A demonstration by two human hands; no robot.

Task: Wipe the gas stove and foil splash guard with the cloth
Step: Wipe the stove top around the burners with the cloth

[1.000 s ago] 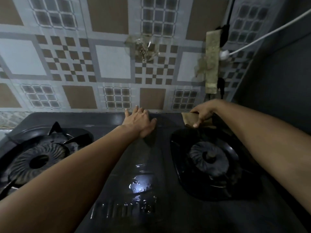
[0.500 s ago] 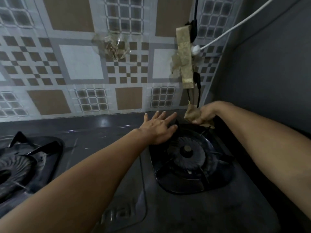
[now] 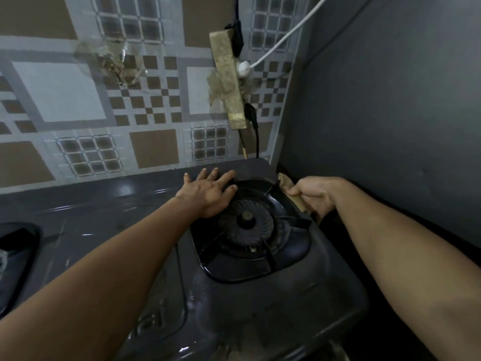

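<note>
At the right rear corner of the dark gas stove (image 3: 260,303), the right hand (image 3: 313,195) is curled into a fist, fingers clamped on a tan cloth (image 3: 285,181). Cloth protrudes from both ends of the fist: one fold points up toward the corner, a second strip hangs below the knuckles against the stove's right edge. Cloth is bunched between the stove edge and the plain grey side panel (image 3: 390,113); whether it touches the panel cannot be told. Left hand (image 3: 209,191) lies flat, palm down, fingers spread apart and extended, on the stove top at the back-left rim of the right burner (image 3: 246,222); fingertips overlap the black pan support (image 3: 270,259) edge. Burner cap is round and ribbed with a central knob. Stove surface shows wet glossy patches and droplets toward the front. Part of the left burner (image 3: 13,254) is visible at the far left edge. Behind the stove, the patterned tile-print wall covering (image 3: 86,95) carries a crumpled clear patch (image 3: 117,63). A grimy power strip (image 3: 229,82) hangs on it, with a white plug and cable (image 3: 281,40) and black cords (image 3: 253,126) attached. Both forearms are bare.
</note>
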